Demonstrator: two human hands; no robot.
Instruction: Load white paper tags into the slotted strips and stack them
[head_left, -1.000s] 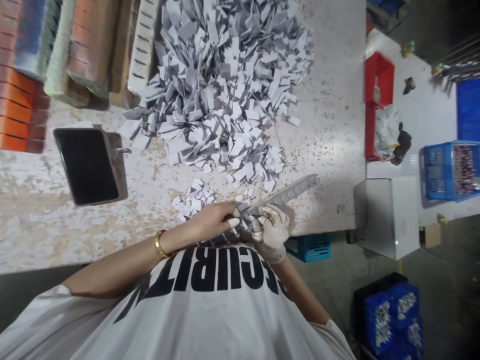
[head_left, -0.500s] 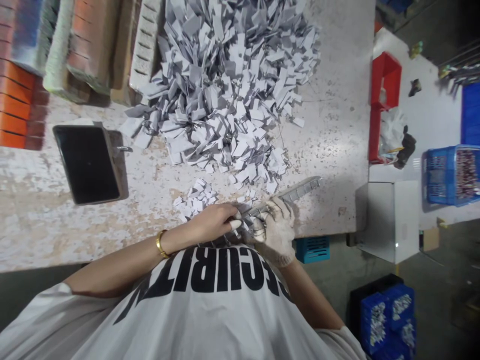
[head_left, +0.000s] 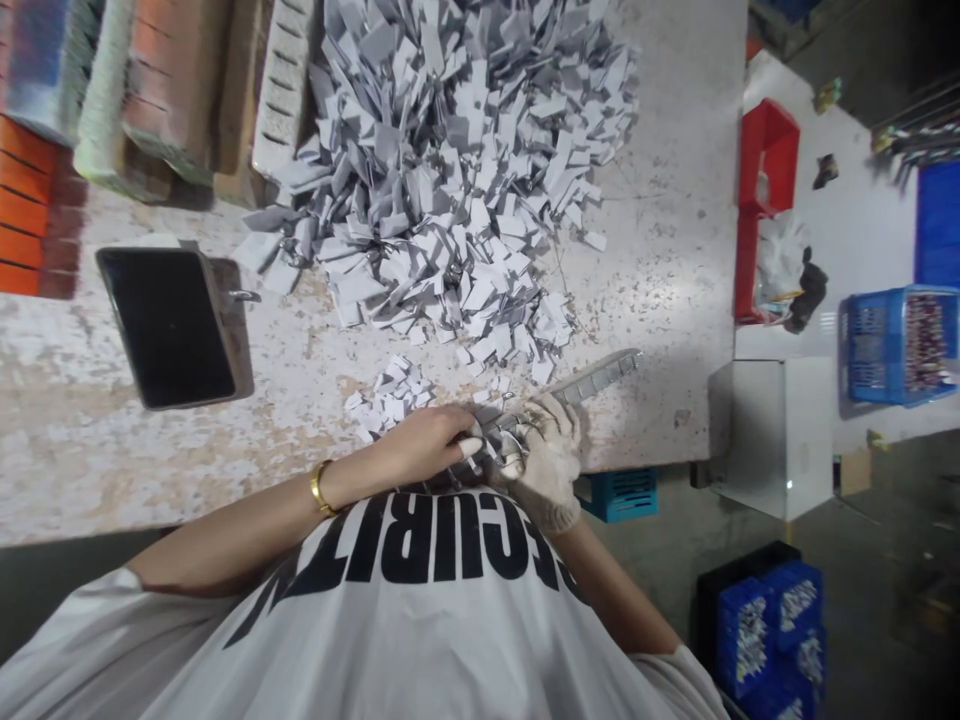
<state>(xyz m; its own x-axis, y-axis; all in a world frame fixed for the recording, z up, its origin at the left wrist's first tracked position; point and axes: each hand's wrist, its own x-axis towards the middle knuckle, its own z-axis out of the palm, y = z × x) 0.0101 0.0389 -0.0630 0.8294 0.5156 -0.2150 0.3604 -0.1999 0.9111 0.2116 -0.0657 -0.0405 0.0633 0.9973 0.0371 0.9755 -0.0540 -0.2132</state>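
My left hand (head_left: 431,442), bare with a gold bracelet at the wrist, is closed at the left end of a narrow grey segmented strip (head_left: 600,377). White shows at its fingertips, either a finger cover or a small piece; I cannot tell which. My right hand (head_left: 551,450), in a whitish knit glove, is wrapped round the middle of the strip, whose far end slants up to the right. Small white and shiny bits lie between the hands. Just beyond my left hand lies a small heap of white paper-like pieces (head_left: 394,395). What my left fingertips pinch is mostly hidden.
A large pile of folded white pieces (head_left: 465,190) covers the table's middle. A dark-screened tablet or phone (head_left: 169,328) lies left, below slotted blocks (head_left: 281,90). At right are a red bin (head_left: 769,155), a blue basket (head_left: 870,350) and a white box (head_left: 780,430). Blue crates (head_left: 742,635) stand lower right.
The view has shifted slightly. My gloved right hand has turned a little on the strip, its fingers a bit more spread along it. My left hand stays nearly in place.
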